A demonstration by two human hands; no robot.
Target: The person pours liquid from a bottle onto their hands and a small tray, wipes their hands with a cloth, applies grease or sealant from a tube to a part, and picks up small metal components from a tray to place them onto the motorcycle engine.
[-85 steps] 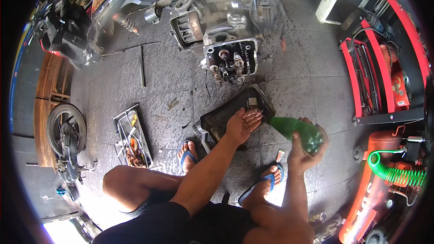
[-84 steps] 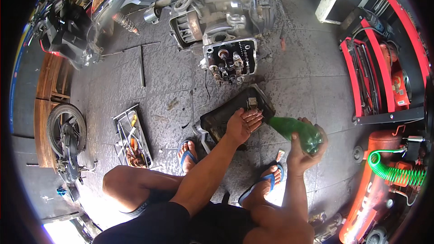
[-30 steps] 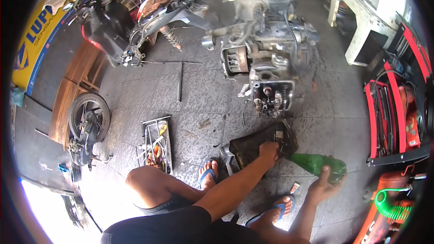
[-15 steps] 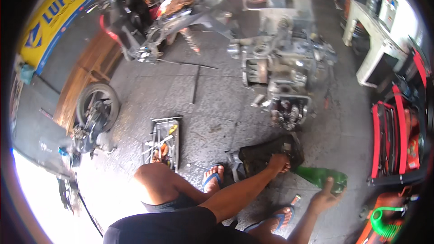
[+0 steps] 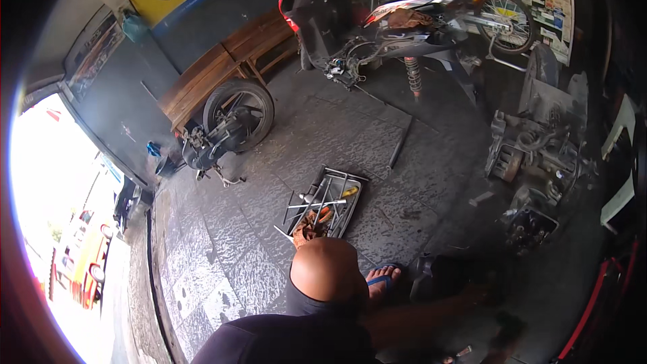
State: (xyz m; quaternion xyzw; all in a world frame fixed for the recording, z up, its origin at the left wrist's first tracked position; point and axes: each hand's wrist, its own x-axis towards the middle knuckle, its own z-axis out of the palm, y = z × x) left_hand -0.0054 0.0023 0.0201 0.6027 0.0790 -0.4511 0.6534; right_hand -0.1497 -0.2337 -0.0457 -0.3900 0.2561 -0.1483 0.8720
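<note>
A wooden bench stands beside the grey wall

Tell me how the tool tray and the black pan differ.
The tool tray is clearly lit, while the black pan lies in deep shadow. The tray has pale metal edges; the pan looks dark throughout. Tools show in the tray; the pan's contents cannot be made out. Both are on the floor.

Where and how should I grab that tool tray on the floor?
Grip the tool tray by its long right rim, probably best from the right: metal bars poke past its left side, and the knee crowds the near end.
</note>
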